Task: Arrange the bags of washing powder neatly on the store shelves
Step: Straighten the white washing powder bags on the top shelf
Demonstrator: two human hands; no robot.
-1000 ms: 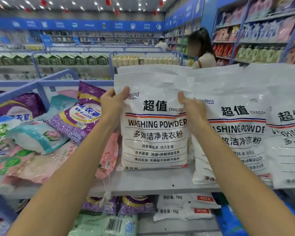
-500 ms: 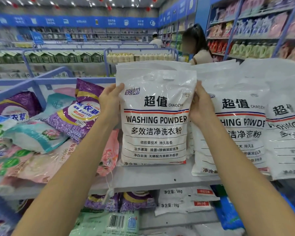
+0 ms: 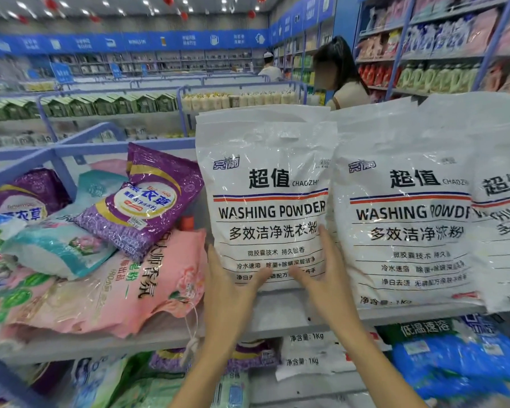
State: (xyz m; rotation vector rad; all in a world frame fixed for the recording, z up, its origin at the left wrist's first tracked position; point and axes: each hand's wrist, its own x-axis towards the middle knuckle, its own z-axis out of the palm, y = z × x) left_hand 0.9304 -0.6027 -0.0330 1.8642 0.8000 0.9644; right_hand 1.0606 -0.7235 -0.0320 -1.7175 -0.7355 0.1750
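On the store shelf (image 3: 277, 313), a white washing powder bag (image 3: 265, 198) is stood upright, just beside a matching bag (image 3: 404, 207). Its lower front is touched by the left hand (image 3: 233, 285) and right hand (image 3: 321, 275), fingers spread open; nothing is gripped. Purple and pink bags (image 3: 139, 219) are heaped leftward.

Definitely a shop, supermarket-type, household cleaning aisle. Long blue-framed shelves (image 3: 71, 148) running in rows, packed with bagged washing powder: white bags (image 3: 265, 201) standing upright, purple (image 3: 142, 201) and pink ones (image 3: 124, 290) heaped alongside. Tall racks (image 3: 442, 57) on the right loaded with detergent bottles and pouches. Blue signage band (image 3: 124, 42) along the far wall, ceiling spotlights, red lanterns overhead. Shopper (image 3: 339, 75) browsing further down.
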